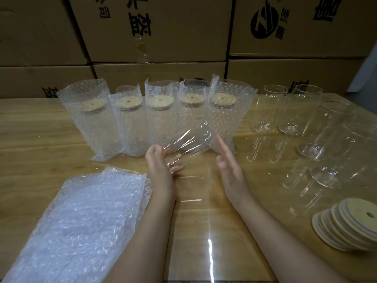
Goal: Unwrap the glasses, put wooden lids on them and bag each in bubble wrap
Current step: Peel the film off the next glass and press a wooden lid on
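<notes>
1. Head view: bubble-wrap bag stack (81, 217) lower left; five lidded, bagged glasses (159, 115) in a row, upper centre.
2. Stack of wooden lids (350, 227), lower right.
3. Bare glass (187, 141) tilted at centre, base grasped by left hand (161, 168); right hand (230, 166) flat, released, just beside.
4. Likely the lidding step; next move: reach for the wooden lids.

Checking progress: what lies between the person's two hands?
In the head view, a clear tilted drinking glass, held by the left hand; the right hand is open.
</notes>
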The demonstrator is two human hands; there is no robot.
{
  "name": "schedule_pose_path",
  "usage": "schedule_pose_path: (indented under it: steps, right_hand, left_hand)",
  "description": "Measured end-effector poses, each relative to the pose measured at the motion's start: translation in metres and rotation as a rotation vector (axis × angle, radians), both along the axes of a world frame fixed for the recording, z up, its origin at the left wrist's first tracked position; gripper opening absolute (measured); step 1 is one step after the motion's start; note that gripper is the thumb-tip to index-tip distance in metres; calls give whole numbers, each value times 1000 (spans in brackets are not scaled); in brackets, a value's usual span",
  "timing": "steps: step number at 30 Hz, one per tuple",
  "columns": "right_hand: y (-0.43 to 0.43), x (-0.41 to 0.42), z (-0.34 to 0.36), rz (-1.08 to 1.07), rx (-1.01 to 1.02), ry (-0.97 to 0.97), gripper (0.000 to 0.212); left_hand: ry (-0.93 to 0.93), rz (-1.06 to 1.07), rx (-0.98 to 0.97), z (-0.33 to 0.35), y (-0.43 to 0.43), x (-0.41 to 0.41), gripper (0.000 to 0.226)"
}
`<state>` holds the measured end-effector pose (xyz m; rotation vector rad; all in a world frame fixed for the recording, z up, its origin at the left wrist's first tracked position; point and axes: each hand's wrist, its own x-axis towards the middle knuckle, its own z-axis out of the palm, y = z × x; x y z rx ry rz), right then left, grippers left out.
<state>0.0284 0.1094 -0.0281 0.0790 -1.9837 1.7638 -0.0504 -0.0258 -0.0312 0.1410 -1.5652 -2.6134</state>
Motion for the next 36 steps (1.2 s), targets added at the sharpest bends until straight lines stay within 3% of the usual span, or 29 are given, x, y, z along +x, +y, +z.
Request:
schedule_pose_path:
  steps: [3,7,11,14,20,22,27,32,34,36]
  right_hand:
    - [-2,-1,-2,-64,107,45,57]
    - [3,-2,-4,-156,159,62,65]
    - [8,-4,-4,-223,147,67,58]
    - [9,-4,-2,-208,14,42,43]
    - [10,-5,3,-100,-355,-84,21]
    - [10,-5,5,-42,-421,-129,24]
    - [9,-3,6,71,-511,-266,54]
    - [5,-2,2,-36,-413,-140,62]
    - [7,-2,1,-82,-349,-107,60]
    - [8,-2,0,-105,-286,-74,56]
  left_hand:
    - [61,5,-93,1,3,2,46]
    - [172,-27,-278,2,8,11,31]
    - [233,-117,-374,3,9,18,37]
    - [225,-171,-350,5,7,19,32]
    - [238,-201,-255,11,4,21,48]
    - [240,-187,-246,10,4,21,49]
    - [274,-174,-253,5,3,17,45]
    - [136,-195,-215,2,6,10,39]
    - [143,-196,-254,0,8,11,47]
    - [168,-189,-252,0,7,13,41]
